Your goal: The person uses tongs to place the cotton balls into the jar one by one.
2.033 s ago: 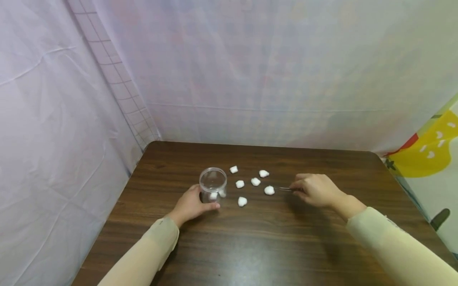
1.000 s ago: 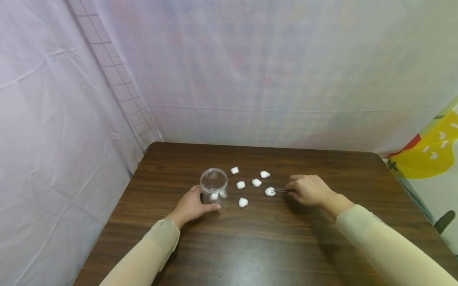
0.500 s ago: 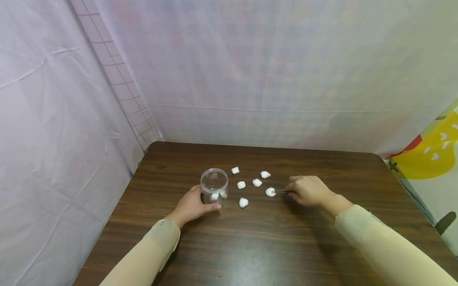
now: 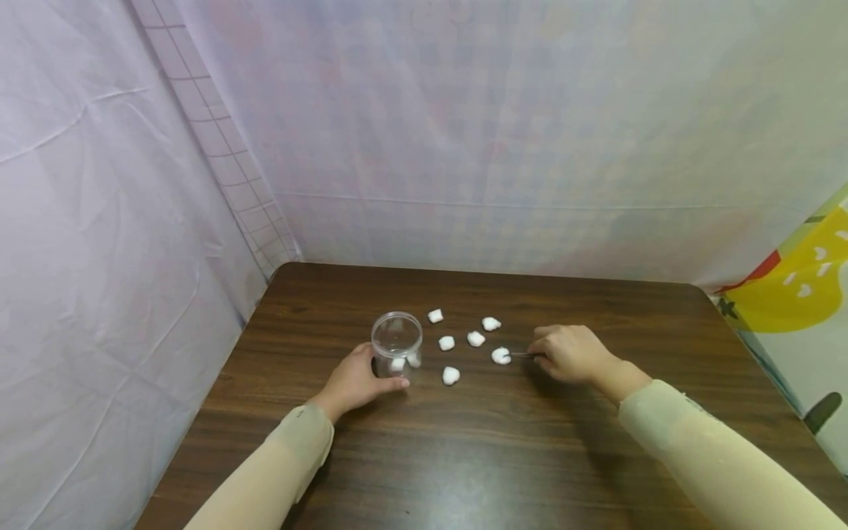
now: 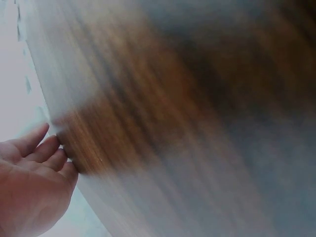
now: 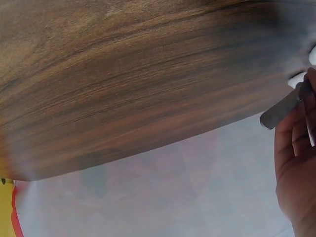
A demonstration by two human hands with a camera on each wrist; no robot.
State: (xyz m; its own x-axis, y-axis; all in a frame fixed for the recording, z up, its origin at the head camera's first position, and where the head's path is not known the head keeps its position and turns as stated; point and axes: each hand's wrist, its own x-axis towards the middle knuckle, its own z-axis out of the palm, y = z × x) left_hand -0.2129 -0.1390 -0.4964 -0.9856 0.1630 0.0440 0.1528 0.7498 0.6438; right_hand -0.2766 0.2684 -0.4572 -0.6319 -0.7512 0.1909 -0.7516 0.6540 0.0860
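Six white cotton-like pieces (image 4: 451,375) lay loose on the wood-grain table (image 4: 371,456); two more (image 4: 397,364) sat low inside the clear jar (image 4: 397,352). Key relation: tweezers to the rightmost low piece (image 4: 500,356). That piece lay directly left of the right hand (image 4: 568,355), at the tweezer tips, resting on the table as far as could be judged.

Tweezers (image 4: 528,355) ran near-level, left to right, long axis aimed straight at the piece. Piece was roundish, no clear long axis of its own. Tips met its right side; couldn't tell whether they were squeezed on it or just touching.

Right fingers pinched the tweezers, narrow grip; right wrist view had the broad tail end poking out past them. Right hand was clearly the nearer one.

Left hand (image 4: 354,379) held the jar, thumb in front, other fingers partly hidden behind the wall. Jar stood upright, mouth up, well left of the tweezers, with other loose pieces scattered between. Left wrist view was blurred and washed out; couldn't make out the jar there.
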